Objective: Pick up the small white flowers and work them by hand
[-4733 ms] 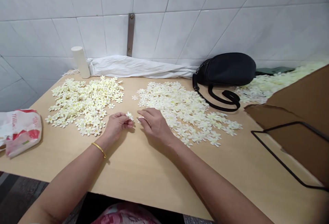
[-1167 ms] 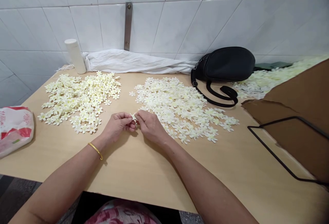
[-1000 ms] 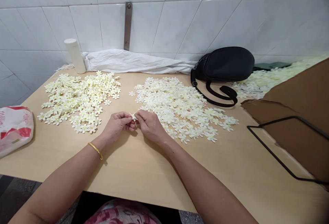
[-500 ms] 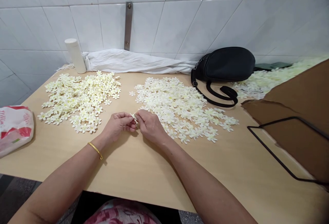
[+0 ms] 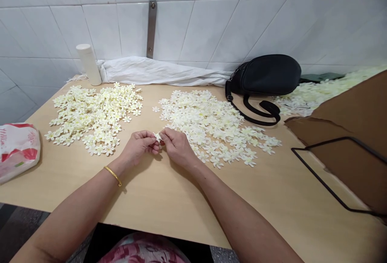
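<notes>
- L hand (image 5: 140,146) pinches one small white flower (image 5: 157,137) btwn thumb & index; other fingers curled under.
- R hand (image 5: 177,147) meets it from the R, thumb & index at the flower's R edge; tips partly hidden, can't tell if they grip it or just touch.
- Flower is up btwn both hands' fingertips, over the near-mid part of the table (image 5: 169,206), in the gap btwn two flower piles.
- L pile (image 5: 96,116): yellowish-white flowers, beyond & L of L hand.
- R pile (image 5: 208,126): whiter, spread wide, just beside/behind R hand; one loose flower (image 5: 155,109) off its L edge.
- Gold bangle (image 5: 113,175) on L wrist.
- Back edge, L to R: white bottle (image 5: 89,65), rolled white cloth (image 5: 160,71) along tiled wall (image 5: 242,25), black bag (image 5: 269,74) w/ strap (image 5: 263,118) looped in front.
- Far L: red/white plastic pack (image 5: 19,150), partly out of view.
- Far R: brown cardboard (image 5: 347,134), w/ more flowers (image 5: 326,90) behind it.
</notes>
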Demonstrator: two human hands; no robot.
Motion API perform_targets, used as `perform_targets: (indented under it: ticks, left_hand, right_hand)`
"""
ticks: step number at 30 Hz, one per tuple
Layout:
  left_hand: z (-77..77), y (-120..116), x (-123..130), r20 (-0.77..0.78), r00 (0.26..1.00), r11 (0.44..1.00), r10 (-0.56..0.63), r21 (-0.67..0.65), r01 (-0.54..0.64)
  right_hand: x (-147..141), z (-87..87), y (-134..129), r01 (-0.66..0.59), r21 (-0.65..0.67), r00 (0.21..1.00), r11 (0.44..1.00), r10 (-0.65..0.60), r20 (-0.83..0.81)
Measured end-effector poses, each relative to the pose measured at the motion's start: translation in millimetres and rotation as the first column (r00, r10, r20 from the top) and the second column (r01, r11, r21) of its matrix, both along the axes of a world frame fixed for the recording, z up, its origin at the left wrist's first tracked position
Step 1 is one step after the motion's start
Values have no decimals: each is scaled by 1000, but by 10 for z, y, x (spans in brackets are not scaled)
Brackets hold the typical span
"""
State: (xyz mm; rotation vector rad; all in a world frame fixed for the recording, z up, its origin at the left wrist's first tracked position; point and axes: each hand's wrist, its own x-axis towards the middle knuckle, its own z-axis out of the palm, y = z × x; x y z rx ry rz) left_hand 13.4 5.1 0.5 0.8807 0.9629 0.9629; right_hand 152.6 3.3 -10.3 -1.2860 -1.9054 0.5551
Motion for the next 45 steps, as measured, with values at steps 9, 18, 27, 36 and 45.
perform_targets:
  ticks: [9, 18, 27, 36, 45]
  left_hand:
    - [-9, 16, -22, 21, 999, 999, 39, -2, -39]
    - [44, -62, 42, -154, 982, 979, 112, 187, -82]
    - [-93, 113, -140, -462, 774, 828, 433, 543, -139]
    - [-1, 285, -53, -836, 416, 685, 357, 537, 492]
    - [-23, 332, -44, -622, 693, 826, 364, 560, 69]
  right_hand:
    - [1, -2, 10, 96, 10, 995, 995, -96, -7]
    - [-52, -4, -17, 69, 93, 993, 993, -77, 87]
    - [40, -60, 77, 115, 231, 980, 966, -148, 135]
    - [42, -34, -35, -244, 241, 867, 939, 101, 487]
    - [109, -39, 65, 20, 283, 947, 959, -109, 301]
